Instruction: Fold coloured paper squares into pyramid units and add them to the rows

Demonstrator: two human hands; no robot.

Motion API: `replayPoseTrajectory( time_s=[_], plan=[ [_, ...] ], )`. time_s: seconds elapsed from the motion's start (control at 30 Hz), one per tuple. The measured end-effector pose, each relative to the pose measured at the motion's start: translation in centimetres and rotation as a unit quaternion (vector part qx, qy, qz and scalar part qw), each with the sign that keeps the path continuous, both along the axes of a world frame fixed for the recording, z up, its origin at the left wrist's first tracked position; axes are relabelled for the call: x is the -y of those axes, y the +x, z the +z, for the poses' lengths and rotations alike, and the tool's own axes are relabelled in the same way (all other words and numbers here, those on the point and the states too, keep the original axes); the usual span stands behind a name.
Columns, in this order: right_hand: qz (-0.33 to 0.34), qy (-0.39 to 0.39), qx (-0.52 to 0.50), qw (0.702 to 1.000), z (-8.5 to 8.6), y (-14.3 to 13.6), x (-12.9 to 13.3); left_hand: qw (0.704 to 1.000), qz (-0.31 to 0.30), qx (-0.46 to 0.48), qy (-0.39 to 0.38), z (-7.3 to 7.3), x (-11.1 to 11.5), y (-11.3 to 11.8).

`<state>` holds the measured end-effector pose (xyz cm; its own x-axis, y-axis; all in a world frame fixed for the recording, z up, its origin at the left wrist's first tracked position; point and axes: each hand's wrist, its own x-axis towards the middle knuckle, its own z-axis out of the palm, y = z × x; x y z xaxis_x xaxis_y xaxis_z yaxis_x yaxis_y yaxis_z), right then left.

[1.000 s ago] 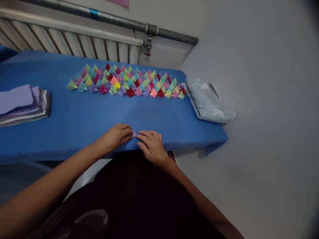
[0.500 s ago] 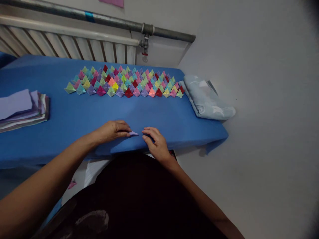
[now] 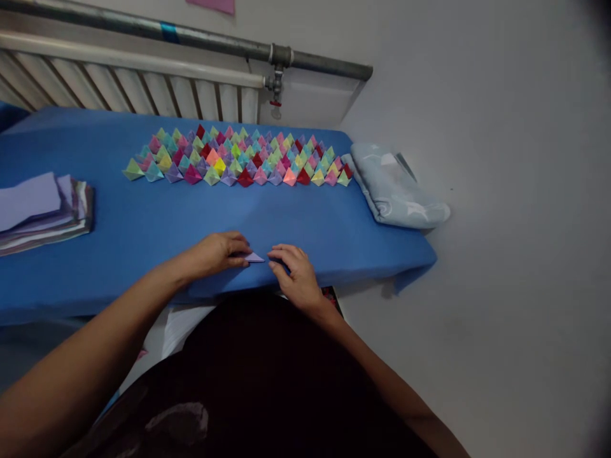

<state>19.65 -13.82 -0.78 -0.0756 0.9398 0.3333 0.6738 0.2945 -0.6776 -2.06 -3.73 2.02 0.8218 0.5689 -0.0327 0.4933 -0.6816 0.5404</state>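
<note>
A small folded piece of purple paper (image 3: 255, 257) lies near the front edge of the blue-covered table (image 3: 157, 254). My left hand (image 3: 223, 250) grips its left part between thumb and fingers, so that only a pointed corner sticks out. Just right of that tip is my right hand (image 3: 294, 270), its fingers bent and thumb apart, with nothing seen in them. Farther back stand several rows of small folded paper boats (image 3: 233, 159) in many colours.
At the left lies a stack of purple and white paper sheets (image 3: 33, 203). A folded light-blue cloth (image 3: 396, 191) rests at the table's right end, beside the wall. Behind the table are a radiator (image 3: 133, 83) and a metal pipe (image 3: 210, 41) with a red-handled valve (image 3: 275, 89).
My right hand has shifted slightly left, closer to the paper's tip. My left hand keeps its hold on the paper, and the view has moved a little.
</note>
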Motion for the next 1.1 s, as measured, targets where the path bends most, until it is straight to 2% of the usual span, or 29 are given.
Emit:
replayPoseTrajectory(
  time_s=[0.3, 0.4, 0.5, 0.57, 0.63, 0.73, 0.8, 0.87, 0.93, 1.1],
  plan=[
    [-0.015, -0.040, 0.063, 0.997, 0.8, -0.8, 0.0, 0.993, 0.079, 0.004, -0.082, 1.2, 0.4, 0.4],
    [-0.022, -0.058, 0.070, 0.996, 1.3, -1.1, -0.3, 0.984, 0.134, 0.026, -0.118, 1.1, 0.6, 0.7],
    [-0.017, -0.062, 0.055, 0.996, 1.5, -1.4, -0.8, 0.957, 0.207, 0.097, -0.178, 0.6, 1.1, 0.8],
    [-0.014, -0.061, -0.002, 0.998, 1.4, -1.6, -1.1, 0.930, 0.247, 0.153, -0.223, 0.4, 1.8, 0.9],
    [-0.024, -0.068, -0.111, 0.991, 1.3, -1.8, -1.3, 0.903, 0.279, 0.204, -0.255, 0.4, 2.5, 1.1],
    [-0.024, -0.120, -0.298, 0.947, 1.3, -2.3, -1.5, 0.869, 0.316, 0.273, -0.264, 0.7, 3.7, 1.4],
    [0.000, -0.159, -0.375, 0.913, 1.5, -2.6, -1.6, 0.848, 0.327, 0.311, -0.277, 0.9, 4.3, 1.6],
    [0.020, -0.167, -0.413, 0.895, 1.8, -2.9, -1.7, 0.828, 0.328, 0.337, -0.305, 1.0, 4.7, 1.8],
    [0.026, -0.151, -0.422, 0.894, 2.0, -3.1, -1.6, 0.816, 0.323, 0.352, -0.325, 1.0, 4.9, 2.0],
    [0.037, -0.146, -0.416, 0.897, 2.3, -3.1, -1.4, 0.821, 0.319, 0.360, -0.309, 1.0, 5.4, 2.2]
  ],
)
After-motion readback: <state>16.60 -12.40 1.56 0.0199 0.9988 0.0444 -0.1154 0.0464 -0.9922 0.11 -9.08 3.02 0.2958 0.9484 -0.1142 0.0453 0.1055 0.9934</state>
